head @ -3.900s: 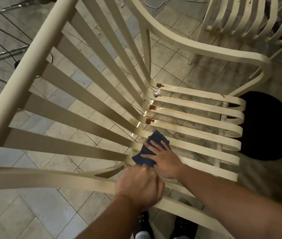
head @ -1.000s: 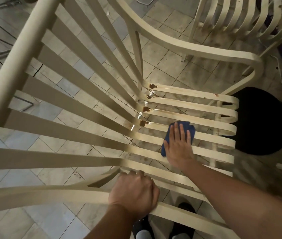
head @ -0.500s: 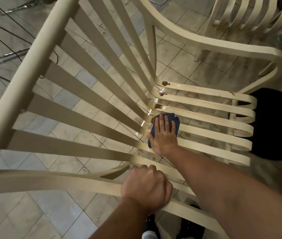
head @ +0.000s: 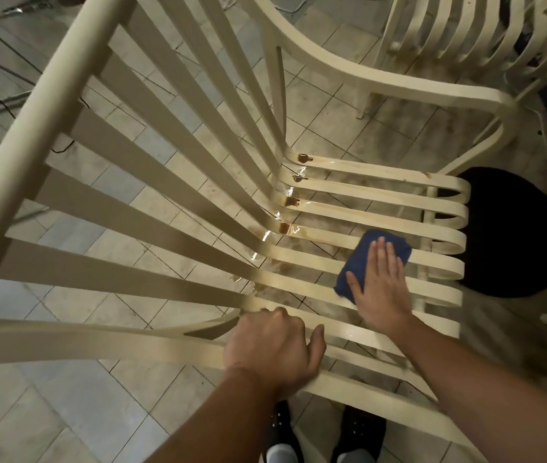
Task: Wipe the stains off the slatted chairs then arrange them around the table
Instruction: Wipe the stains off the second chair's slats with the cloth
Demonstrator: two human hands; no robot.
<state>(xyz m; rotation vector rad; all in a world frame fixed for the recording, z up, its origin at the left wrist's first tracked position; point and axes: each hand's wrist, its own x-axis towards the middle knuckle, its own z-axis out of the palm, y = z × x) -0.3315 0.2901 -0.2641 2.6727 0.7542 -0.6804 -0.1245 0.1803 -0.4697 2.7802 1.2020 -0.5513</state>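
The cream slatted chair [head: 41, 128] fills the frame, its back slats running from the upper left down to the centre, where they bend into seat slats whose long axis points right. At lower centre the left hand [head: 272, 349] has its grip closed round the near armrest [head: 98, 342]. Brown stains [head: 287, 227] sit at the bend of the slats. Right of them, the right hand [head: 379, 285] lies flat, grip wide, pressing a folded blue cloth [head: 362, 259] across the seat slats. A second slatted chair [head: 465, 35] stands on the tiled floor [head: 65, 412] at the upper right.
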